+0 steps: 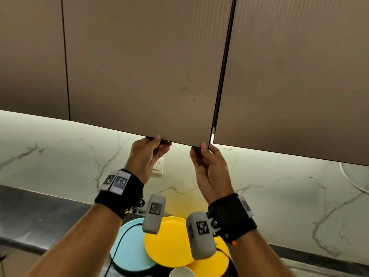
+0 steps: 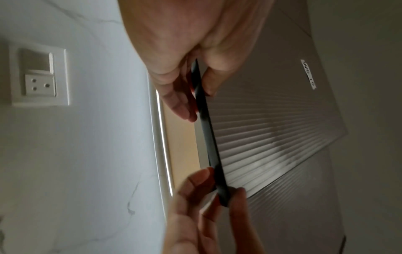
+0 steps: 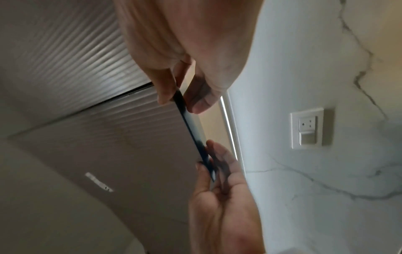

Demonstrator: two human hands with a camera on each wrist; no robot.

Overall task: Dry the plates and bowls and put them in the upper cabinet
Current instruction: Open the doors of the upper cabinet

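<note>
The middle upper cabinet door [image 1: 139, 66] is brown and ribbed, and both hands pinch its bottom edge. My left hand [image 1: 159, 141] holds it left of the corner, thumb in front and fingers behind. My right hand [image 1: 199, 150] grips the door's lower right corner. In the left wrist view my left hand [image 2: 196, 92] pinches the dark door edge [image 2: 206, 130]. The right wrist view shows my right hand [image 3: 181, 98] doing the same. On the counter below lie a light blue plate [image 1: 127, 246], a yellow plate [image 1: 167, 240], a second yellow plate [image 1: 215, 262] and a white bowl [image 1: 181, 272].
Shut cabinet doors flank it at left [image 1: 30, 56] and right [image 1: 299, 76]. Behind the hands a white wall socket [image 1: 157, 165] sits on the marble backsplash [image 1: 60, 156]. A dark counter [image 1: 40, 216] runs below. A white cable [image 1: 351, 180] curves at far right.
</note>
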